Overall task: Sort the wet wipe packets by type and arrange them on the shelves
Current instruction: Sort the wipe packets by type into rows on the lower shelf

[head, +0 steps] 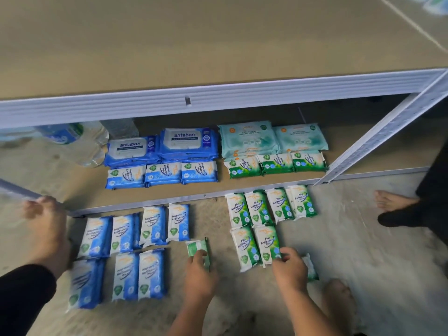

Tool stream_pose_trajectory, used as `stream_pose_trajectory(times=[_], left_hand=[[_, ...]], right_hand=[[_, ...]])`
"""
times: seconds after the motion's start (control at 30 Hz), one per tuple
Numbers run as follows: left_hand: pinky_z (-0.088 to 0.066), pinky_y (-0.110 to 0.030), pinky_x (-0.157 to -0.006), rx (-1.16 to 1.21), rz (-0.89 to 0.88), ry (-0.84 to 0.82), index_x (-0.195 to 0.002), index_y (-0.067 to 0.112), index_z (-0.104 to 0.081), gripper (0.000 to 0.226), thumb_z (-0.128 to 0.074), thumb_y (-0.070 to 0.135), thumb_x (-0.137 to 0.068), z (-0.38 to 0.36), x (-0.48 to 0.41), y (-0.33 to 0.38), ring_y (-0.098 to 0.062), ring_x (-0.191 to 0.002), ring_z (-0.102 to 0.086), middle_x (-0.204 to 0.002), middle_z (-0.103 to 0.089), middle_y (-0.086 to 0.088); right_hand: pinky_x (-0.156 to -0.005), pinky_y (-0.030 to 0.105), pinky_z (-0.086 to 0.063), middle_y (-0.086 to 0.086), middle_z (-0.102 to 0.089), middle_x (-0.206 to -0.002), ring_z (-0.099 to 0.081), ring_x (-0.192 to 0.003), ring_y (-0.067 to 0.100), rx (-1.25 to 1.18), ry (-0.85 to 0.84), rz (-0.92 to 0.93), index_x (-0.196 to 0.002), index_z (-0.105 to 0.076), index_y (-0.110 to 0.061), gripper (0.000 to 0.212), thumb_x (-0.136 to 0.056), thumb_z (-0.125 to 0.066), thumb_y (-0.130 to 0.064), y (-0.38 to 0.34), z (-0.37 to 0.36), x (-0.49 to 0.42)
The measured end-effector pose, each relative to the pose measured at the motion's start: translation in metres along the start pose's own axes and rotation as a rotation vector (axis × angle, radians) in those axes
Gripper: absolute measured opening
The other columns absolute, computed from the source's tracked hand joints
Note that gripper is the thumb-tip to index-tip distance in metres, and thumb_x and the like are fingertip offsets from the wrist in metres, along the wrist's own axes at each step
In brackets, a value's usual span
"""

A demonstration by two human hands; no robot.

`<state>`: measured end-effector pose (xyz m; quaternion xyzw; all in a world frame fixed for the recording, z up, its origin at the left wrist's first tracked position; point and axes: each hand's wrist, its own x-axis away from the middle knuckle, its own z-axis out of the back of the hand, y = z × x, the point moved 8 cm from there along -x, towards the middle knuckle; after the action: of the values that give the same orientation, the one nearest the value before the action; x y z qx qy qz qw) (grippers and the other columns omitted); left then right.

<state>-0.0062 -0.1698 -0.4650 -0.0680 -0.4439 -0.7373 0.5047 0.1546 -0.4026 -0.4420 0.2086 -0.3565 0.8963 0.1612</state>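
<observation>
Blue Fragrance Free packets [152, 225] lie in rows on the floor at the left, green Pine packets [258, 208] at the right. My left hand [200, 271] grips one green packet [196, 248] between the two groups. My right hand [289, 267] curls over another green packet [311, 269] that sticks out at its right side, with the thumb at the corner of a Pine packet [266, 243]. On the bottom shelf [135, 202] sit antabax packs [186, 141], teal packs [249, 138], blue packets [162, 174] and green packets [276, 163].
Another person's hand in a black sleeve [46, 229] holds the shelf frame at the left. Someone's foot and black-clad leg [397, 202] stand at the right, and a bare foot [339, 299] is near my right arm. Water bottles [80, 141] lie at the shelf's left. An upper shelf board [218, 44] overhangs.
</observation>
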Motion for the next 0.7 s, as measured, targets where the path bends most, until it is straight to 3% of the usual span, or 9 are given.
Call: stream_pose_trajectory(times=[0.17,0.3,0.43,0.57,0.7], left_hand=[[-0.058,-0.046,-0.079,-0.08,0.027,-0.006,-0.126,0.022,-0.055,0.038,-0.059,0.027,-0.088,0.01,0.004,-0.011,-0.03,-0.098,-0.063,-0.126,-0.05,-0.006],[-0.055,-0.045,-0.087,-0.119,0.059,0.018,-0.128,0.019,-0.055,0.042,-0.06,0.03,-0.087,0.014,0.0,-0.016,-0.033,-0.105,-0.061,-0.126,-0.052,-0.01],[-0.046,-0.045,-0.099,-0.138,0.149,0.109,-0.132,0.012,-0.052,0.051,-0.065,0.032,-0.086,0.021,-0.001,-0.019,-0.039,-0.119,-0.05,-0.129,-0.05,-0.017],[-0.038,-0.046,-0.105,-0.127,0.223,0.152,-0.139,0.008,-0.04,0.066,-0.065,0.041,-0.087,0.017,-0.002,-0.025,-0.042,-0.126,-0.045,-0.137,-0.047,-0.021],[-0.042,-0.046,-0.101,-0.13,0.24,0.172,-0.135,0.008,-0.041,0.071,-0.07,0.047,-0.084,0.01,-0.008,-0.029,-0.04,-0.124,-0.048,-0.133,-0.049,-0.021]], right_hand=[[-0.069,0.03,-0.039,0.01,-0.065,-0.083,-0.055,-0.079,0.028,-0.058,-0.02,-0.091,-0.095,-0.069,-0.007,0.017,-0.079,-0.072,-0.006,0.007,0.013,0.024],[-0.074,0.033,-0.049,0.015,-0.069,-0.09,-0.063,-0.085,0.035,-0.045,0.049,-0.185,-0.093,-0.065,-0.007,0.025,-0.073,-0.069,-0.022,0.013,0.025,0.029],[-0.087,0.04,-0.052,0.022,-0.067,-0.116,-0.064,-0.109,0.041,0.006,0.158,-0.287,-0.112,-0.059,-0.002,0.04,-0.076,-0.07,-0.017,0.025,0.037,0.026],[-0.088,0.047,-0.058,0.022,-0.07,-0.112,-0.069,-0.102,0.038,-0.094,0.248,-0.42,-0.106,-0.056,-0.008,0.054,-0.066,-0.079,-0.036,0.042,0.036,0.022],[-0.094,0.037,-0.05,0.016,-0.068,-0.123,-0.066,-0.111,0.033,-0.203,0.3,-0.437,-0.145,-0.044,-0.013,0.08,-0.076,-0.084,-0.027,0.044,0.036,0.018]])
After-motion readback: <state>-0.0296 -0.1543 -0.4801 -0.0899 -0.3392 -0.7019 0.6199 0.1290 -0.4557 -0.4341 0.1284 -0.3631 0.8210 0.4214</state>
